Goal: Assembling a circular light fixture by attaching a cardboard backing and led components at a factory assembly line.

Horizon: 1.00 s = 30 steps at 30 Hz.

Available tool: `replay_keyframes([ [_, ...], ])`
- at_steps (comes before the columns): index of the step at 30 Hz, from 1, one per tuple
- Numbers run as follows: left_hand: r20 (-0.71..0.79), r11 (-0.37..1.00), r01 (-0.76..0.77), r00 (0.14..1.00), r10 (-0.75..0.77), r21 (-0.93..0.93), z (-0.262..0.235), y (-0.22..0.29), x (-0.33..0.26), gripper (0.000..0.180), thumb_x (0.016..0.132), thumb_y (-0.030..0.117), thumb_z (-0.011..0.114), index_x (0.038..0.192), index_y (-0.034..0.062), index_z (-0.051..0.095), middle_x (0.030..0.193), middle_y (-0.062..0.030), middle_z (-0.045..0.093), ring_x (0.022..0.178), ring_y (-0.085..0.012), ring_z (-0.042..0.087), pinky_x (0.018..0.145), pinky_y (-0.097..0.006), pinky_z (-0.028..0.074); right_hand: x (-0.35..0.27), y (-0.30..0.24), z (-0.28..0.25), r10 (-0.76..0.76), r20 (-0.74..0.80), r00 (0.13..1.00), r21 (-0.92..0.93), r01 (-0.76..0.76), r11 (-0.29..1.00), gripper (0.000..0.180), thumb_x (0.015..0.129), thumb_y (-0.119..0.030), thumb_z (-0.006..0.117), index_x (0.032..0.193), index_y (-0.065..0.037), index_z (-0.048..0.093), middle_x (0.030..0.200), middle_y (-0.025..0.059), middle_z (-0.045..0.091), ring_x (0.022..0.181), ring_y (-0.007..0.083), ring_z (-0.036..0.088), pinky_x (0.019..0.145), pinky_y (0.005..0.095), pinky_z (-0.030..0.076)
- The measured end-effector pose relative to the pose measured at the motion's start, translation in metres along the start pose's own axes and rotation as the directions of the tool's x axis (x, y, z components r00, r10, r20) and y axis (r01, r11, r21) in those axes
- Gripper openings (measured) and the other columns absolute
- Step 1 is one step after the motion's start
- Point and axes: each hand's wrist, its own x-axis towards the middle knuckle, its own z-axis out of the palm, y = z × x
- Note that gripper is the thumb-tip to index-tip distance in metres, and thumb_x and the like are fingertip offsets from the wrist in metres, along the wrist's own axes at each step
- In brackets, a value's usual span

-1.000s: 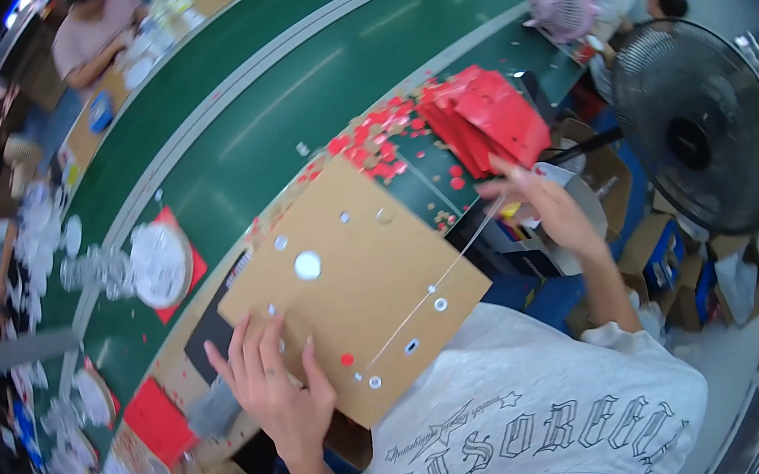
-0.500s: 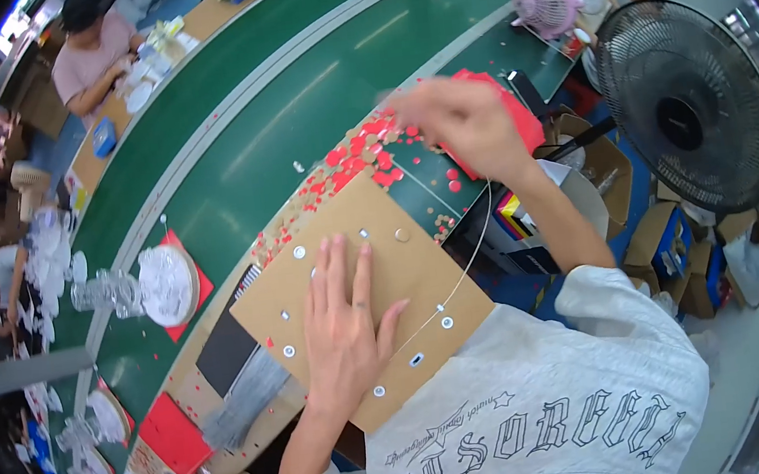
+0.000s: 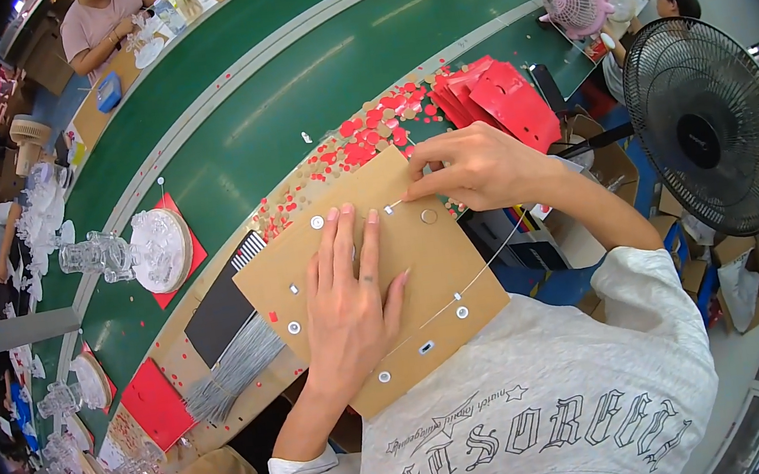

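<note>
A brown cardboard sheet (image 3: pixel 437 277) with punched holes and small slots lies tilted in front of me. My left hand (image 3: pixel 348 288) rests flat on it, fingers stretched toward the far edge. At a slot near that edge, my right hand (image 3: pixel 452 171) pinches what looks like the end of a thin pale wire. A length of thin pale wire (image 3: pixel 487 266) crosses the near right part of the sheet, passes a lower slot and curves up toward my right forearm. My fingertips partly hide the pinched end.
Red and tan discs (image 3: pixel 367 134) lie scattered beyond the sheet. Red folded sheets (image 3: pixel 515 107) are piled at right. A grey wire bundle (image 3: pixel 235 368) and black card (image 3: pixel 228 317) lie left. A black fan (image 3: pixel 698 131) stands right; a green conveyor belt (image 3: pixel 285 87) runs behind.
My right hand, blurred above the discs before, has come down to the sheet's far slot. My left hand stays flat on the sheet. The view has shifted slightly.
</note>
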Motion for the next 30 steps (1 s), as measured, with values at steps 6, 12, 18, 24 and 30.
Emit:
replay_keyframes([
  [6, -0.006, 1.0, -0.008, 1.0, 0.008, -0.008, 0.0, 0.002, 0.001, 0.065, 0.09, 0.021, 0.073, 0.148, 0.0014, 0.049, 0.153, -0.0269, 0.04, 0.144, -0.0403, 0.039, 0.108, -0.048, 0.039, 0.002, -0.004, -0.012, -0.006, 0.101, 0.995, -0.001, 0.006, 1.0, 0.044, 0.071, 0.002, 0.069, 0.111, -0.015, 0.078, 0.085, 0.0035, 0.058, 0.072, 0.0215, 0.063, 0.055, 0.0342, 0.05],
  [12, -0.01, 1.0, -0.018, 1.0, 0.019, 0.014, 0.002, 0.0, 0.001, 0.062, 0.091, 0.021, 0.072, 0.146, 0.0026, 0.052, 0.153, -0.0268, 0.04, 0.144, -0.0403, 0.039, 0.106, -0.047, 0.04, 0.005, -0.003, -0.015, -0.064, 0.161, 0.985, -0.135, 0.087, 0.987, 0.046, 0.073, -0.003, 0.067, 0.117, -0.015, 0.075, 0.086, 0.0046, 0.052, 0.069, 0.0219, 0.059, 0.052, 0.0353, 0.048],
  [18, 0.021, 0.997, -0.02, 1.0, 0.018, 0.07, 0.0, 0.001, 0.002, 0.06, 0.091, 0.02, 0.07, 0.145, 0.0013, 0.052, 0.154, -0.0269, 0.039, 0.144, -0.04, 0.039, 0.105, -0.047, 0.041, 0.008, -0.005, -0.015, -0.13, 0.178, 0.975, -0.215, 0.167, 0.962, 0.042, 0.08, -0.011, 0.065, 0.121, -0.012, 0.072, 0.084, 0.0037, 0.048, 0.07, 0.0195, 0.057, 0.056, 0.0337, 0.049],
  [24, 0.03, 0.996, -0.021, 0.999, 0.019, 0.085, 0.0, 0.0, 0.005, 0.06, 0.092, 0.021, 0.069, 0.146, 0.0013, 0.052, 0.154, -0.0272, 0.039, 0.144, -0.0401, 0.039, 0.105, -0.046, 0.041, 0.009, 0.002, -0.009, -0.197, 0.182, 0.963, -0.2, 0.233, 0.952, 0.042, 0.08, -0.013, 0.066, 0.122, -0.009, 0.07, 0.084, 0.0034, 0.049, 0.07, 0.0182, 0.057, 0.059, 0.0326, 0.05],
  [30, 0.032, 0.999, -0.015, 0.999, 0.014, 0.038, 0.002, 0.0, 0.007, 0.06, 0.091, 0.02, 0.069, 0.145, 0.0007, 0.052, 0.153, -0.0273, 0.04, 0.144, -0.041, 0.039, 0.105, -0.047, 0.042, 0.001, 0.011, -0.004, -0.21, 0.071, 0.975, -0.158, 0.218, 0.963, 0.037, 0.076, -0.013, 0.07, 0.113, -0.005, 0.073, 0.083, 0.0051, 0.052, 0.07, 0.0188, 0.058, 0.056, 0.0315, 0.05],
])
